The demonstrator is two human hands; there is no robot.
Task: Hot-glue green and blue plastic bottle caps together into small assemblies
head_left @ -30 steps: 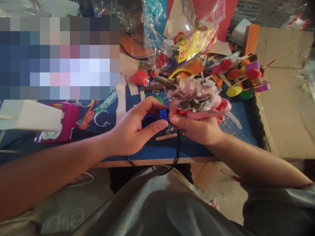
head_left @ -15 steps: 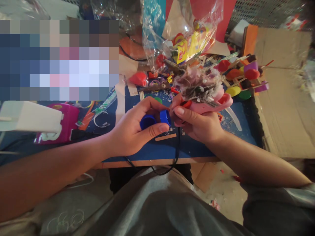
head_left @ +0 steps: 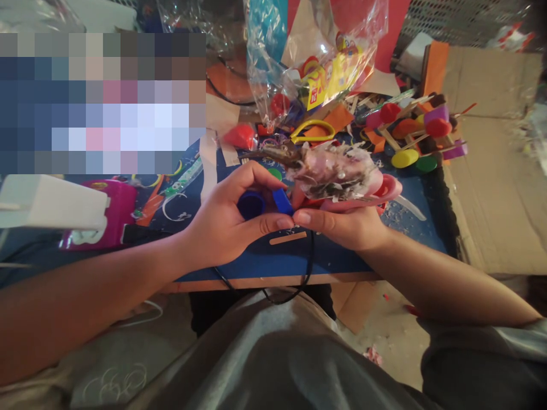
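Two blue bottle caps (head_left: pixel 282 201) sit in my left hand (head_left: pixel 226 219), one pinched between thumb and fingertips, the other tucked nearer the palm. My right hand (head_left: pixel 346 225) is closed around the handle of a pink hot glue gun (head_left: pixel 352 171). Its front is caked with matted, lint-like residue, and the dark nozzle points left above the caps. My right thumb tip meets the left thumb beside the pinched cap. Part of the gun's handle and trigger is hidden by my fingers. A black cord (head_left: pixel 310 262) hangs below the right hand.
Yellow-handled scissors (head_left: pixel 314 131) lie behind the gun. A flat wooden stick (head_left: pixel 288 238) is near the blue table's front edge. A stick-and-cap construction (head_left: pixel 410 128) stands right, beside cardboard (head_left: pixel 499 171). On the left are a white adapter (head_left: pixel 55 200) and magenta power strip (head_left: pixel 119 205).
The glue gun has tipped and lowered, its nozzle swinging left and down, uncovering the yellow scissors handle. My right thumb has moved down to the left thumb. The pinched cap has tilted.
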